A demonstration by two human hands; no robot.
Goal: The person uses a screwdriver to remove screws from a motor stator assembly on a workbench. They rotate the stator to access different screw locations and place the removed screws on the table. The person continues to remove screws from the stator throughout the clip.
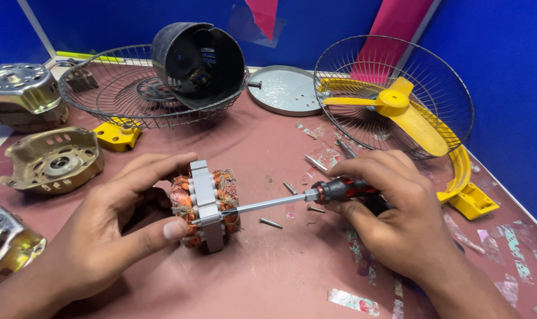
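My left hand (112,227) grips a motor stator (204,204), a grey laminated core with copper windings on both sides, standing on the maroon table (268,272). My right hand (392,210) holds a screwdriver (316,195) with a red and black handle. Its metal shaft points left, and the tip touches the stator's grey core. Several loose screws (271,223) lie on the table under and beside the shaft.
A wire fan guard (112,97) with a black motor housing (197,56) sits at the back left. A second guard with a yellow fan blade (398,106) lies at the right. A round metal plate (286,88) and metal motor covers (53,159) lie around.
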